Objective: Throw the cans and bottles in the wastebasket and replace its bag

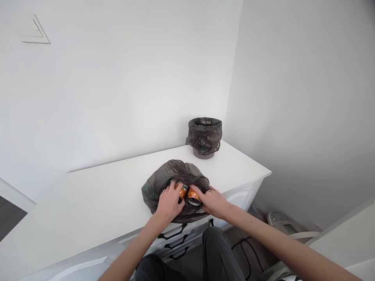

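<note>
Legs (219, 253) lie nearest in the head view, before the table (102, 203). The left hand (170, 203) is clamped on the left can (183, 190); the right hand (215, 201) holds the bag (164, 175) edge, thumb against the right can (194, 197). Both cans sit in the bag's mouth. Apparent step: handling cans at the opening. Next move calls for keeping the film clear.

You wear dark grey trousers (215, 246) at six o'clock, the cloth matte and creased, with a stitched seam showing on your right leg. Both your left forearm (139, 244) at seven o'clock and your right forearm (272, 233) at four are bare, the right marked by a small dark spot. Your right hand (216, 202), toward five o'clock, seems to wear a thin ring (209, 190).
</note>
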The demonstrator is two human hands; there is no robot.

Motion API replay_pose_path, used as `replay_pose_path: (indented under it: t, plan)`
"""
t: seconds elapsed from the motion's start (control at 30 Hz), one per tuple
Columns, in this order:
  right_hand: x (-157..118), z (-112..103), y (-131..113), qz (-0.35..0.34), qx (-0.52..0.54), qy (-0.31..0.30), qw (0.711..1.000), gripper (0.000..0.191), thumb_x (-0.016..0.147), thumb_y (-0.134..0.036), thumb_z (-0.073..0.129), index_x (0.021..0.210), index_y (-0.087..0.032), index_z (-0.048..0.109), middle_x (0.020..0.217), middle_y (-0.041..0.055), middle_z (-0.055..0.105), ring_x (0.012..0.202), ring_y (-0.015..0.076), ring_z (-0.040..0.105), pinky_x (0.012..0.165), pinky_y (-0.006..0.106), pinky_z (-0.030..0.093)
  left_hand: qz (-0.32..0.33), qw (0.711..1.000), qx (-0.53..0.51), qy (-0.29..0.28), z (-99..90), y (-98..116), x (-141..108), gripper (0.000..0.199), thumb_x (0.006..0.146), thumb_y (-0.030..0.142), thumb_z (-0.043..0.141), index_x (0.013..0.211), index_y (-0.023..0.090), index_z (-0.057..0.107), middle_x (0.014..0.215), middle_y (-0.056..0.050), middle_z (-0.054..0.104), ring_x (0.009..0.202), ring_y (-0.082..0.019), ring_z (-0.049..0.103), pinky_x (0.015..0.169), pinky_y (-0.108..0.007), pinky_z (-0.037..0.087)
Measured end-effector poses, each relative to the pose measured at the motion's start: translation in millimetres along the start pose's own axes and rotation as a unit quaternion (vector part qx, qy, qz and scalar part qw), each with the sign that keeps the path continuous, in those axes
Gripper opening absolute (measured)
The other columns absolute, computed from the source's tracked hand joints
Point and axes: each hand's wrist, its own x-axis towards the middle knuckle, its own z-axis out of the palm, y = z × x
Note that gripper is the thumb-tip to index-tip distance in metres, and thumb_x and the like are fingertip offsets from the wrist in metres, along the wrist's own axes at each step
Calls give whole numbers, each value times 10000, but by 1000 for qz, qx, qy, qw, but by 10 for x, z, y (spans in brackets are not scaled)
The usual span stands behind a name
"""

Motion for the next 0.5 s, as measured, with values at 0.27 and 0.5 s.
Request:
replay_pose_path:
  t: [0.27,0.5]
  plan:
    - [12,-130,-15,-9,-23,-34,999,829,893,-203,604,1626,-238,219,972,111,786,886,304,747,763,327,430,10,991,-99,88,-469,-596,-620,572,885,396,610,1419,281,442,1299,-85,688,1014,-269,717,869,-383,528]
    - [-24,-279,-157,-41,-28,17,999,634,976,-408,622,1545,-236,401,879,73,779,867,291,734,814,361,444,-192,978,-40,71,-1106,-1758,-1197,534,867,637,535,1187,218,449,1060,-104,715,734,-276,710,566,-327,458]
